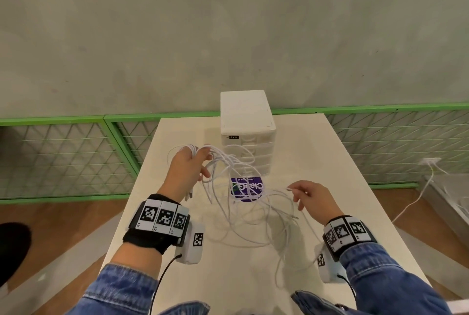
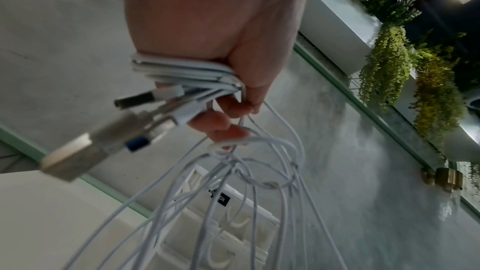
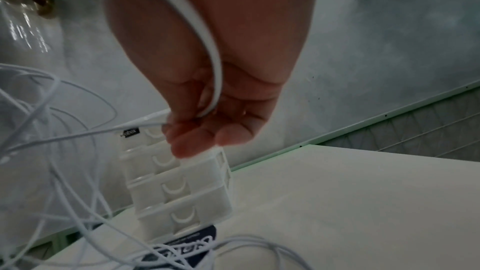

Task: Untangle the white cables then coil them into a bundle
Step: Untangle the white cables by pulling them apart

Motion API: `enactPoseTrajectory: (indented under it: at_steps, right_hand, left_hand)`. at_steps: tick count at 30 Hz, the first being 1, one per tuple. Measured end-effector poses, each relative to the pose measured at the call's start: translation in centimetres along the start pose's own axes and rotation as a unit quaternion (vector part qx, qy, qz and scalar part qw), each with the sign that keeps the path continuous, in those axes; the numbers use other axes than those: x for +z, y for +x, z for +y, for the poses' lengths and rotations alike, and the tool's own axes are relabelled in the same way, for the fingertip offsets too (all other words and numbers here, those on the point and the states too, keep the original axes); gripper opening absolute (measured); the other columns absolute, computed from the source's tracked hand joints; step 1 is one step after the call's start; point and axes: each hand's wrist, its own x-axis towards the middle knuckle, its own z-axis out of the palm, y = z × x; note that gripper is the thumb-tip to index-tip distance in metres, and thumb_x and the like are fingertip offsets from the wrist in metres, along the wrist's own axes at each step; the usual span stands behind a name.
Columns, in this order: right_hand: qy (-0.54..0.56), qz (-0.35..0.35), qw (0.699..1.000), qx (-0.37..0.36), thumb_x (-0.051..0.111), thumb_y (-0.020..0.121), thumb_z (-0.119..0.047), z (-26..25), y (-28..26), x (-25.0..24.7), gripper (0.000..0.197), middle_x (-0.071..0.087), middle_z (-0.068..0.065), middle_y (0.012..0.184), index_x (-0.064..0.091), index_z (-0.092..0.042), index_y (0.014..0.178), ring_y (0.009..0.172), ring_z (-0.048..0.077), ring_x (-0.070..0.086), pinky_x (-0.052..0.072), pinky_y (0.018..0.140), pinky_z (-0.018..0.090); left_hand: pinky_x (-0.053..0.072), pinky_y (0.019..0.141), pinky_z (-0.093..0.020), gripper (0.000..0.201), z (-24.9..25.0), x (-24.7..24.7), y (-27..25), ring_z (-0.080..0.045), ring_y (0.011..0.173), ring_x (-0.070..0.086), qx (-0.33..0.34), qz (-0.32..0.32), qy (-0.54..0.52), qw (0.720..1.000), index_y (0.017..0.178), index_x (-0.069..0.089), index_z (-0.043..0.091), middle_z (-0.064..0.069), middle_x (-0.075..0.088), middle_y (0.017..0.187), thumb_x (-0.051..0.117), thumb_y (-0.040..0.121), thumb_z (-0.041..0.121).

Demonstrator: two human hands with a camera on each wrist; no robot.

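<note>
left hand (image 1: 189, 167) raised over counter (image 1: 342, 187) middle, fingers curled round bunched white cables (image 1: 243, 203), plug ends (image 2: 124, 122) jutting from fist. right hand (image 1: 313, 196) near right edge, pinching single strand. loose loops sag onto counter between hands, over purple packet (image 1: 247, 189). white drawer box (image 1: 247, 127) at far edge.

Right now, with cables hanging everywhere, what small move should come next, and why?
Probably draw the right hand outward, pulling its pinched strand free. The left hand already grips a bunch of connector ends, while the white cables below hang in crossed loops onto the table.
</note>
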Motion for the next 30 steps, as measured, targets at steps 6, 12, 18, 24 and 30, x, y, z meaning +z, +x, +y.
enactPoseTrajectory:
  at_steps: [6, 12, 18, 24, 30]
  right_hand:
    - [0.100, 0.088, 0.986, -0.104, 0.053, 0.091, -0.006, -4.2, 0.3, 0.3, 0.021, 0.065, -0.001, 0.070, 0.065, -0.023, 0.086, 0.057, 0.011, 0.061, 0.046, 0.061, 0.012]
    - [-0.004, 0.069, 0.998, -0.005, 0.055, 0.091, -0.014, -1.4, 1.0, -0.3, 0.013, 0.066, 0.003, 0.071, 0.065, -0.022, 0.087, 0.053, 0.017, 0.058, 0.045, 0.054, 0.021]
    - [-0.064, 0.088, 0.979, 0.170, 0.051, 0.092, -0.013, 5.5, 0.5, -1.5, 0.014, 0.067, 0.008, 0.074, 0.065, -0.013, 0.094, 0.053, 0.023, 0.060, 0.047, 0.054, 0.027]
    - [-0.130, 0.093, 0.964, 0.211, 0.056, 0.090, -0.020, 8.7, 0.4, -1.8, 0.013, 0.070, 0.010, 0.084, 0.067, -0.015, 0.093, 0.078, 0.028, 0.063, 0.050, 0.073, 0.032]
    - [-0.203, 0.128, 0.947, 0.213, 0.053, 0.091, -0.017, 8.5, 1.8, -3.9, 0.016, 0.068, 0.009, 0.093, 0.057, -0.028, 0.080, 0.085, 0.029, 0.060, 0.047, 0.076, 0.033]
  left_hand:
    - [0.044, 0.041, -0.017, 0.032, 0.9, 1.3, -0.9, -0.014, 0.047, 0.064, 0.001, -0.028, -0.044, 0.999, 0.103, 0.061, 0.000, -0.002, 0.071, 0.099, 0.044, 0.100, 0.026]
    - [0.044, 0.042, -0.018, 0.030, 1.2, 0.1, -0.9, -0.011, 0.049, 0.066, 0.003, 0.051, -0.096, 0.994, 0.090, 0.062, 0.005, -0.004, 0.071, 0.094, 0.042, 0.101, 0.024]
    - [0.043, 0.043, -0.021, 0.031, 1.6, -2.0, -1.1, -0.010, 0.051, 0.065, 0.004, 0.121, -0.165, 0.979, 0.075, 0.058, 0.015, -0.002, 0.070, 0.078, 0.042, 0.101, 0.021]
    - [0.045, 0.044, -0.021, 0.031, 1.9, -1.4, -1.5, -0.013, 0.054, 0.068, 0.011, 0.106, -0.160, 0.981, 0.077, 0.059, 0.015, -0.003, 0.070, 0.082, 0.041, 0.101, 0.024]
    - [0.045, 0.041, -0.018, 0.031, 2.4, -1.7, -1.4, -0.011, 0.050, 0.066, 0.017, 0.115, -0.172, 0.978, 0.078, 0.059, 0.012, -0.007, 0.070, 0.081, 0.041, 0.101, 0.022]
